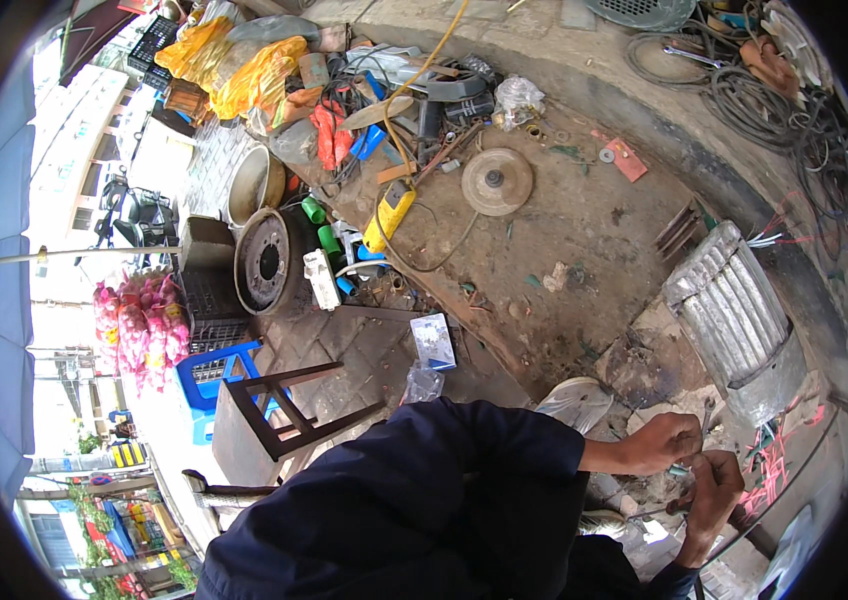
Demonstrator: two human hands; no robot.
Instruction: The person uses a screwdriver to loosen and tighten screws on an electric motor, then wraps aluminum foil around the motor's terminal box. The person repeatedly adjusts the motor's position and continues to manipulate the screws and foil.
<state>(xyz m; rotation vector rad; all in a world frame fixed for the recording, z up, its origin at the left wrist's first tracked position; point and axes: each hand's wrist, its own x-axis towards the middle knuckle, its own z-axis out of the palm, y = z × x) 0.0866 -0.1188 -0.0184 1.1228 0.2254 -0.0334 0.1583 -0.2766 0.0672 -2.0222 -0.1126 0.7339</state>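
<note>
My left hand [662,444] is closed, its fingertips meeting those of my right hand [712,490] at the lower right. Whatever small piece lies between them is too small to name. My right hand is pinched, its thumb and fingers together. A thin metal rod [708,408], perhaps a tool's end, shows just beyond my left knuckles; I cannot tell whether a hand holds it. Close by, beyond my hands, stands a silver finned metal housing [734,310], like a motor body. Pink wires [770,468] lie right of my hands.
A brown board [584,250] spreads ahead, bearing a round metal disc [497,182] and a yellow power tool [388,215]. Leftward are a wheel rim [265,262], a dark wooden stool [244,432] and a blue plastic stool [200,388]. Coiled cables [759,105] lie far right.
</note>
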